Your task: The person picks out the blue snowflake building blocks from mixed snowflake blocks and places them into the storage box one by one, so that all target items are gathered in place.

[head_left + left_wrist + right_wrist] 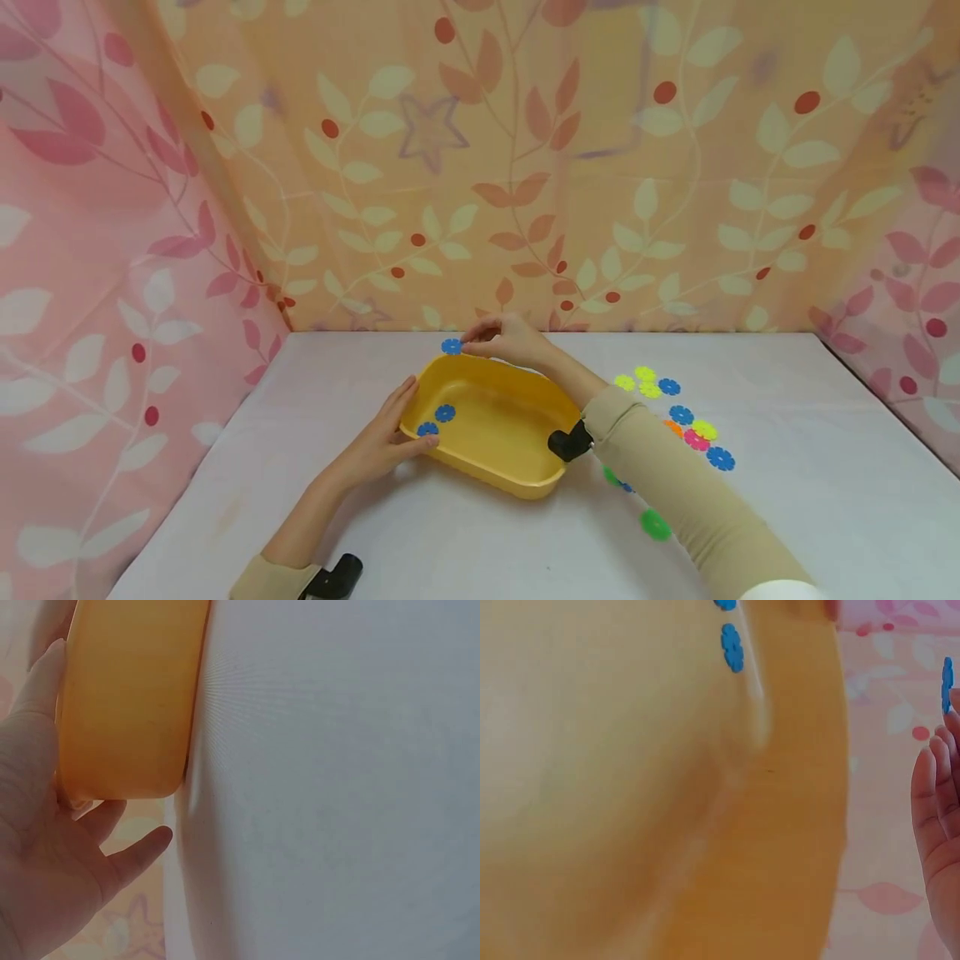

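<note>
A yellow plastic basin point(495, 417) stands tilted toward me on the white table, with two blue notched plastic discs point(446, 413) inside at its left end. My left hand point(375, 442) holds that end, thumb over the near rim and fingers along the outer wall. In the left wrist view the left hand point(60, 847) has some fingers spread below the basin wall point(135, 705). Above the far rim, my right hand point(510, 340) pinches another blue disc point(452, 346) between thumb and fingertips. The right wrist view shows this blue disc point(947, 684) edge-on.
Right of the basin lie several loose discs, among them a yellow disc point(645, 374), a pink disc point(697, 440), a blue disc point(721, 458) and a green disc point(656, 525). The right forearm covers part of this area. A patterned curtain point(480, 208) hangs behind the table.
</note>
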Demonstrator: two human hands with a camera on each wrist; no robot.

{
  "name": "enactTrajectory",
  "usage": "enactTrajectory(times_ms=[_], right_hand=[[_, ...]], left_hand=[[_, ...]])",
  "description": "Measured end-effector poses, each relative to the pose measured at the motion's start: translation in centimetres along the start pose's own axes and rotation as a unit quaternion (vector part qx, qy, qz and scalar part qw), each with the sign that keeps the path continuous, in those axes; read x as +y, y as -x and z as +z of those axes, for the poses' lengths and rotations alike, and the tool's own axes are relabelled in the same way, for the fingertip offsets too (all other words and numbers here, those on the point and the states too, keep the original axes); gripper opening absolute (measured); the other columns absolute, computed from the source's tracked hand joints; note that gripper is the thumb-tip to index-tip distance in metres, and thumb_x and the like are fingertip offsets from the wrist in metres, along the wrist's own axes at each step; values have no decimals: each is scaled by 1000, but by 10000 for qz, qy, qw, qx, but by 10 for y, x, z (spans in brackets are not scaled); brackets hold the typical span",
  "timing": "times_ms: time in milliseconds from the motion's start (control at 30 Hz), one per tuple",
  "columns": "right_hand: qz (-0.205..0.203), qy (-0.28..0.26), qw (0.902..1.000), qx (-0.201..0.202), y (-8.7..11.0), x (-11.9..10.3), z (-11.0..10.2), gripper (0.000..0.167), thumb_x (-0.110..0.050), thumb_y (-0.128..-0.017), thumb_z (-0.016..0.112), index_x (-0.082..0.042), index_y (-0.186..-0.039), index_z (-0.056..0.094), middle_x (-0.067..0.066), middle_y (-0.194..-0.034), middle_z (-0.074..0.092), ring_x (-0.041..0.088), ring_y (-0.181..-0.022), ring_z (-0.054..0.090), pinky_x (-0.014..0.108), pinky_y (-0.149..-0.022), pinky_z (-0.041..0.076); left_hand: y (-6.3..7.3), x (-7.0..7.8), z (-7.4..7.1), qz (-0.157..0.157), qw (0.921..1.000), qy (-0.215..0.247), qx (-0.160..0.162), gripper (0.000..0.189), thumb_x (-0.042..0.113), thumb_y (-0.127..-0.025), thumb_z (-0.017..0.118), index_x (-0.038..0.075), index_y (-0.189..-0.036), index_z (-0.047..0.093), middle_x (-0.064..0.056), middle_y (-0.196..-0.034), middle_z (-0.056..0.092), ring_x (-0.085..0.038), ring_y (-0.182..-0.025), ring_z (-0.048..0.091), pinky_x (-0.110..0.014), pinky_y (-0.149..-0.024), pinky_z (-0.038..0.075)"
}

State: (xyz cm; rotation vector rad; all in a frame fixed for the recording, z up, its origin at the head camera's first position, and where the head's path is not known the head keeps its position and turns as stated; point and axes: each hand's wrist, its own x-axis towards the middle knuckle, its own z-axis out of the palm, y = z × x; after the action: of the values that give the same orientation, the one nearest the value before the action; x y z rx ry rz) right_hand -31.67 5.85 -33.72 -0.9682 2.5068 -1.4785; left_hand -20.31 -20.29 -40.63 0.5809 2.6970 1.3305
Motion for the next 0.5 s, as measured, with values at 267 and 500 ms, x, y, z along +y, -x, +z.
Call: enactTrajectory(times_ms=[267,500], right_hand=[[-82,488,9981,-376,-5,10,14,15,-21,-86,76,-10,-97,76,-3,-85,71,13,-78,63,24,-75,54],[323,813,9935,-723,-7,17,23,11,-18,-85,77,-9,-91,76,-3,-77,70,12,-66,64,23,-66,55]], left_hand=[[0,0,0,-5,9999,103,-72,99,45,-88,71,14,-158,8,-2,-163,1,-30,-146,16,-47,-105,40],[0,1,0,-36,9999,97,-83,99,45,-87,71,14,-158,9,0,-163,1,-28,-146,17,-43,-103,43]])
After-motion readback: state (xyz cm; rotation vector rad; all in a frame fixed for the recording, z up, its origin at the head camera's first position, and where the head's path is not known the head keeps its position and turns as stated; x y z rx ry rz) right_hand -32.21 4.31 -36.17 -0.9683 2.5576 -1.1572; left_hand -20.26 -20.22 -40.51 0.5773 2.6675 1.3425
